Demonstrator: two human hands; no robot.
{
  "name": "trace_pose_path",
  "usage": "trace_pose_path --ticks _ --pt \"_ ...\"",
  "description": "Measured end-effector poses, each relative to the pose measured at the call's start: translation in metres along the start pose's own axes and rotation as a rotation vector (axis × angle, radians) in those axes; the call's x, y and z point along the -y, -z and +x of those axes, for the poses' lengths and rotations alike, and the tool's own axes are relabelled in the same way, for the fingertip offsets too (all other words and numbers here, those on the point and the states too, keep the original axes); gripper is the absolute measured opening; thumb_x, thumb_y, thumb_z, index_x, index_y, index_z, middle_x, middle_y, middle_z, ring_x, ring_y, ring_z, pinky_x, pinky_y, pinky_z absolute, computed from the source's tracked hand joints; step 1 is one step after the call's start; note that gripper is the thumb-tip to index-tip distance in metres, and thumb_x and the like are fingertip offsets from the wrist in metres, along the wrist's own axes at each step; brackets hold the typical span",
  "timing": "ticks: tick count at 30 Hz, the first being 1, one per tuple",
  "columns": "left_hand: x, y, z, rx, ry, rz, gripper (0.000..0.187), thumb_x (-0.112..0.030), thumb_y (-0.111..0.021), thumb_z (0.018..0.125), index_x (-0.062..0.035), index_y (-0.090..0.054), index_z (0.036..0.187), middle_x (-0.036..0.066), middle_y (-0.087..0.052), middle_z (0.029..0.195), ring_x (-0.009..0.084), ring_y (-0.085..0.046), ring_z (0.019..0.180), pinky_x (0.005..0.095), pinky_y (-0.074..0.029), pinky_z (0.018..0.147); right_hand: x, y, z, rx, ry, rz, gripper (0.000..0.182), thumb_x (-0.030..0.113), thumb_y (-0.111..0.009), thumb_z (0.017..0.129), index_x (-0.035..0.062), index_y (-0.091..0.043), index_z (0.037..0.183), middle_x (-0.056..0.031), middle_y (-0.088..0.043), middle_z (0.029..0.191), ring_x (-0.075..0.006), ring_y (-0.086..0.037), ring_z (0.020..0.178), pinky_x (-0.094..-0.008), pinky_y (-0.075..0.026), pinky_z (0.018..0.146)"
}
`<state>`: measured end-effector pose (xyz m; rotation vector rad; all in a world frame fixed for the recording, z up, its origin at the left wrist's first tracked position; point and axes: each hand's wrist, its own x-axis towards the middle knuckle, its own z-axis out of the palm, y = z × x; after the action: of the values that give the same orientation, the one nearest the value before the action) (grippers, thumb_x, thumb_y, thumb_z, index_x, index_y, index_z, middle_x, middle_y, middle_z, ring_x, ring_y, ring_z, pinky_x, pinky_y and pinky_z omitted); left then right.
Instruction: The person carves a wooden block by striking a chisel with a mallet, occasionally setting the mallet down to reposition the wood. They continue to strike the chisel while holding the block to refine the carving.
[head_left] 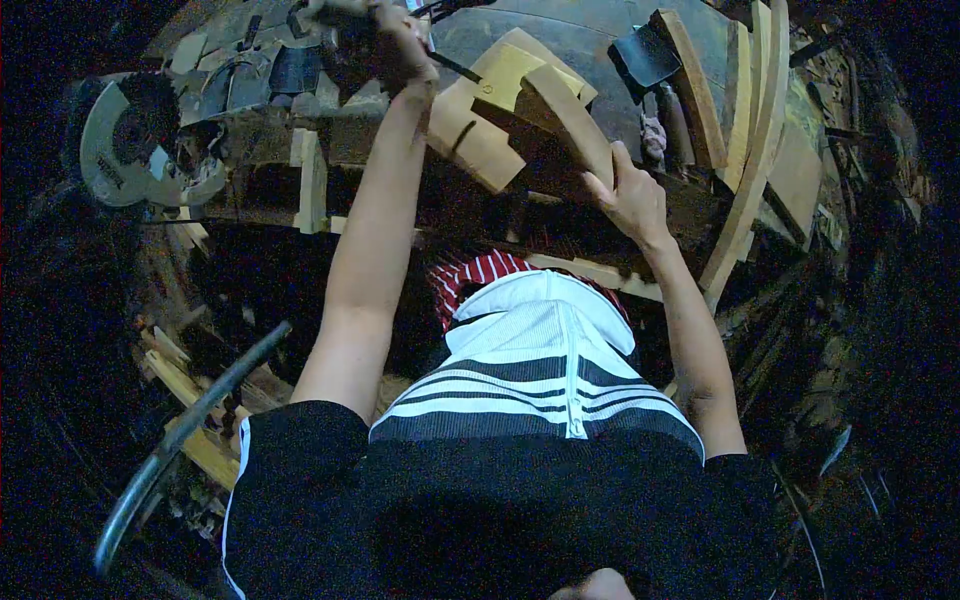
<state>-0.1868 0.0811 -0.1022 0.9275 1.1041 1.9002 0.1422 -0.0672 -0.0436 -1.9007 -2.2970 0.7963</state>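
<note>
My left hand (pixel 403 55) is at the top, its fingers wrapped round a dark object that I cannot make out. From beside it a thin dark rod (pixel 457 66) slants down to a yellowish wooden block (pixel 503 78). My right hand (pixel 638 200) grips the lower end of a long wooden piece (pixel 572 112), whose upper end lies against that block. Below the block, a flat wooden piece with a dark slot (pixel 478 148) lies tilted, between my two hands.
A circular saw with a round guard (pixel 105 145) stands at the left of the workbench (pixel 565 30). Long curved wooden strips (pixel 765 140) lean at the right, near a dark blue piece (pixel 645 55). A curved metal tube (pixel 185 430) rises at the lower left.
</note>
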Motion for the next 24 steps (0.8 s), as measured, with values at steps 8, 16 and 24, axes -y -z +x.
trace_pose_path --ticks 8,16,24 --pt "0.049 0.014 0.013 0.211 0.107 -0.136 0.034 -0.046 -0.05 0.09 -0.0134 -0.051 0.08 0.0 -0.038 0.059 0.011 -0.038 0.052 0.0268 -0.029 0.046 0.001 -0.005 0.0 0.011 -0.018 -0.007 0.052 0.053 -0.056 0.081 0.0115 -0.042 0.109 -0.0241 -0.064 0.076 -0.0423 -0.063 0.072 -0.0524 -0.048 0.059" --pt "0.044 0.009 0.011 0.324 0.033 -0.005 0.03 -0.034 -0.046 0.094 -0.0155 -0.041 0.071 -0.003 -0.035 0.058 0.0099 -0.036 0.048 0.0267 -0.032 0.045 0.003 -0.005 0.0 0.019 -0.034 0.01 0.054 0.053 -0.057 0.08 0.0115 -0.042 0.112 -0.0252 -0.063 0.077 -0.0437 -0.062 0.074 -0.0537 -0.048 0.061" --pt "0.005 -0.054 -0.044 0.052 -0.248 0.476 0.021 -0.029 -0.048 0.092 -0.014 -0.043 0.078 -0.002 -0.037 0.065 0.0104 -0.038 0.056 0.0282 -0.034 0.052 0.01 0.005 0.002 0.05 -0.091 0.07 0.054 0.051 -0.057 0.083 0.007 -0.047 0.113 -0.0274 -0.062 0.083 -0.0417 -0.062 0.079 -0.0473 -0.047 0.067"
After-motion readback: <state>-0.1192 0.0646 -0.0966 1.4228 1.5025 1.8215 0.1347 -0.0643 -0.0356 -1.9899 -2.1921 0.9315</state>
